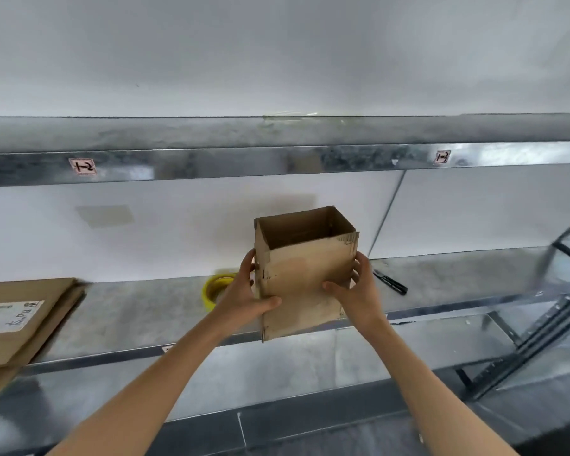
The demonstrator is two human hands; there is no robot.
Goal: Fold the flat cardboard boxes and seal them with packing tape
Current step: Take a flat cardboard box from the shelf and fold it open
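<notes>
cardboard box [305, 274]: popped open, top end gaping, held upright-ish in the air between both hands, over the metal shelf [145, 314]
left hand [247, 297]: thumb flat across the front panel, fingers wrapped round the left side
right hand [359, 287]: same deal, thumb on the front, fingers hooked round the right edge
tape roll [216, 289]: yellow, on the shelf right behind the left fingers, half hidden
black pen [390, 282]: on the shelf just right of the right fingers, not touching
flat boxes [20, 317]: stacked way off left of the left fingers
</notes>
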